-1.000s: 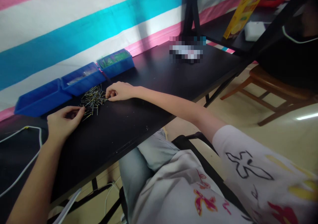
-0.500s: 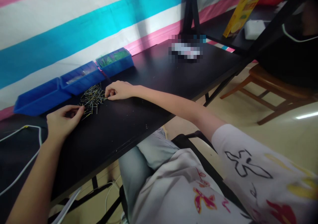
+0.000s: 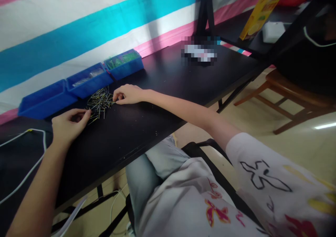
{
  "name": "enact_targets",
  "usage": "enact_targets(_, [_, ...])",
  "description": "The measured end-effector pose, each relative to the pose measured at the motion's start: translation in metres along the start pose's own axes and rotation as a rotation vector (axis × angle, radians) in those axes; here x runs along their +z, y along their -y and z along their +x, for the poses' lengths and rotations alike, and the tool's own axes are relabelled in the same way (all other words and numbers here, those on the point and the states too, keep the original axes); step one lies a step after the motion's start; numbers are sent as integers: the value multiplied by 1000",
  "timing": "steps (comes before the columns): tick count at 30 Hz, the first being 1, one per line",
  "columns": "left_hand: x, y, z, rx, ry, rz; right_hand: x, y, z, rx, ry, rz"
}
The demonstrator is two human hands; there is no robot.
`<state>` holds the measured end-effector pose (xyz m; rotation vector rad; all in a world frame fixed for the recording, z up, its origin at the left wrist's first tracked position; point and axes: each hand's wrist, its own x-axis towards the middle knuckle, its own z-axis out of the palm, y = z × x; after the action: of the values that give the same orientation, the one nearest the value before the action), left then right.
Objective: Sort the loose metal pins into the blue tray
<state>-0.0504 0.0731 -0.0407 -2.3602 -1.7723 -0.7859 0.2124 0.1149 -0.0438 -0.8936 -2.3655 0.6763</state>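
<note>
A loose heap of thin metal pieces (image 3: 99, 102), silvery and brassy and like long screws or pins, lies on the black table. My left hand (image 3: 70, 124) is at its near left edge, thumb and fingertips pinched together against the pieces. From the other side, my right hand (image 3: 128, 94) touches the right edge with curled fingers and thumb closed. What either pinch holds is too small to make out. Just behind the heap stand a blue bin (image 3: 47, 102) on the left, a middle blue bin (image 3: 90, 86) with clear small packets, and a right blue bin (image 3: 128, 69) with green contents.
A white cable (image 3: 44, 142) runs over the table at left. Farther right lie a blurred-out item (image 3: 199, 53), a yellow box (image 3: 259, 16) and a white box (image 3: 273, 32). A striped sheet (image 3: 105, 23) hangs behind the table. A wooden chair (image 3: 296, 90) stands at right.
The view has shifted slightly, so everything sits a little to the right. Both hands stay at the heap's edges, with hardly any visible movement of their fingers.
</note>
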Motion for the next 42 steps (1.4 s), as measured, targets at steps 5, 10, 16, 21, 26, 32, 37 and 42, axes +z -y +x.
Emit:
enact_targets(5, [0,0,-1,11,-11,-11,0,0,0,1,6,-2])
enact_targets(10, [-1,-1,-1,-4,4,-27,0,1,0,9,6,-2])
enact_targets(16, [1,2,-1,13,-1,-22,1,-1,0,6,12,-13])
enact_targets(21, [2,2,-1,8,16,-50,1,-1,1,6,12,-6])
enact_targets(26, [1,-1,-1,-27,47,-66,1,0,-1,12,10,-1])
enact_targets(32, [-1,2,-4,19,90,-36,-1,2,-3,15,13,-11])
enact_targets(37, [1,1,-4,12,38,-32,-1,3,-2,15,9,-24])
enact_targets(42, [3,-1,-5,-12,9,5,2,0,0,37,16,-39])
